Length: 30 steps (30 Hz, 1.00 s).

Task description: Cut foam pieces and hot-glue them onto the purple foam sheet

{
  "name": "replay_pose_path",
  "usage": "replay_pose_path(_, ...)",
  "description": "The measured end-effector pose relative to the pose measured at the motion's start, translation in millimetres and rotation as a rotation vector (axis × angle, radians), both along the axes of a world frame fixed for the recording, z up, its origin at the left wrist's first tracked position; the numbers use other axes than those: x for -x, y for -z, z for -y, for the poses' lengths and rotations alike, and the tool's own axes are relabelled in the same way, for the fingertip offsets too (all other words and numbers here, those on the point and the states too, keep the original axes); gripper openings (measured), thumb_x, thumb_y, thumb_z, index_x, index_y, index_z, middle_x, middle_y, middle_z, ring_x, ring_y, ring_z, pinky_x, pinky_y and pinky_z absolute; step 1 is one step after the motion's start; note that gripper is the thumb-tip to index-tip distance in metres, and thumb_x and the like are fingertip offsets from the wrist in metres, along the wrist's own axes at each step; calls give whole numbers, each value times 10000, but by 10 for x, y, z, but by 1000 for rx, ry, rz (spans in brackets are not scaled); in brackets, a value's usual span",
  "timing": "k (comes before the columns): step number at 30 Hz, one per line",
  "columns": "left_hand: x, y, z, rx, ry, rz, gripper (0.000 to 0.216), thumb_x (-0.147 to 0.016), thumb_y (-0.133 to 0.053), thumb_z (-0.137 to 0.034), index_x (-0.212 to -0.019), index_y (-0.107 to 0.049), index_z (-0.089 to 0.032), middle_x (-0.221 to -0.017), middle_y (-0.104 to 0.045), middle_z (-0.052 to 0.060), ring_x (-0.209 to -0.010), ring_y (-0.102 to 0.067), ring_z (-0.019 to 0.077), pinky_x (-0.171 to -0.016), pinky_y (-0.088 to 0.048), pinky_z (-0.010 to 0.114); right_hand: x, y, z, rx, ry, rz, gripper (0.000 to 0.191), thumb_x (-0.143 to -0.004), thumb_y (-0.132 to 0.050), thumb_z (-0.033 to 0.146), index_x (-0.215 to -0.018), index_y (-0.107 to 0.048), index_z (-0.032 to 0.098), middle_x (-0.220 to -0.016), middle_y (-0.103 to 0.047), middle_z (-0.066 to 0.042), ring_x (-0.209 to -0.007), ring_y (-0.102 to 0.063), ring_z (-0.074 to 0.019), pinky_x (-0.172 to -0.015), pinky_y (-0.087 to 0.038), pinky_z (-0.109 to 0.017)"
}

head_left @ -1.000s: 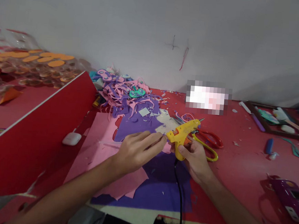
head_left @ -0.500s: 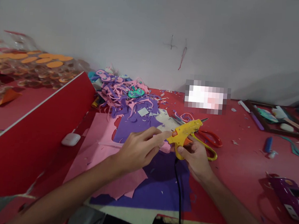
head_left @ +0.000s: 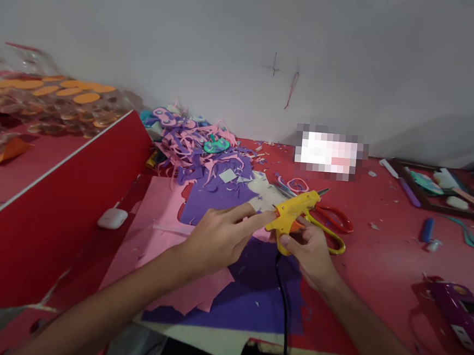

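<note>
My right hand (head_left: 313,252) is closed around the handle of a yellow glue gun (head_left: 296,208), its metal nozzle pointing up and to the right. From the handle a black cord (head_left: 284,299) runs down over the table edge. My left hand (head_left: 222,236) reaches in from the left with bent fingers, its index fingertip against the gun's rear end. Whether those fingers pinch anything there is hidden. Behind the gun lie scissors with red and yellow handles (head_left: 336,243). Below my hands are pink foam sheet (head_left: 134,235) and purple foam sheet (head_left: 265,311).
A heap of pink and purple scraps (head_left: 198,147) lies against the wall. On the left stands a red panel (head_left: 62,207) with a white earbud case (head_left: 112,218) beside it. To the right are a dark frame (head_left: 423,206), a blue stick (head_left: 427,229) and a purple device (head_left: 456,312).
My left index finger has moved slightly right and up, covering the orange part at the gun's rear. My right hand keeps its hold. The view has shifted a little.
</note>
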State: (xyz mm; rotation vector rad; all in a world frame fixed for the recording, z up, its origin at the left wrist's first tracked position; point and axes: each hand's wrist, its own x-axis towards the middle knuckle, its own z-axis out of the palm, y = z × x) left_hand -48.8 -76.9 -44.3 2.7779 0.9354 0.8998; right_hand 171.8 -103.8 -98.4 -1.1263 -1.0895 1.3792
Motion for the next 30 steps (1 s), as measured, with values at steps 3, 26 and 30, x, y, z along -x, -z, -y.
replay_pose_path(3,-1,7,5,10,-6,4,390,-1002,-422,-100,-1326,-599,-227,-1000,-717,31,-744,-673,97,-585,-496,187,-6,-17,2,-9,-7,19,463,-714,-861,417,-1099,-736,193,-901,-802,-77,-744,-759,-231,-752,-627,-359)
replay_pose_path(26,-54,127,32,262,-57,190,388,-1006,-490,-129,-1373,-531,-249,-978,-746,11,-737,-697,96,-665,-519,174,-42,-40,-11,-19,-81,27,470,-758,-833,412,-1152,-727,179,-841,-789,-71,-699,-735,-208,-687,-606,-322)
replay_pose_path(30,-63,144,13,314,-114,199,359,-1008,-537,-192,-1359,-538,-268,-990,-765,-9,-710,-711,85,-675,-534,159,-28,-31,-29,-19,-61,-12,438,-768,-837,415,-1124,-734,181,-862,-791,-75,-686,-727,-191,-705,-613,-323)
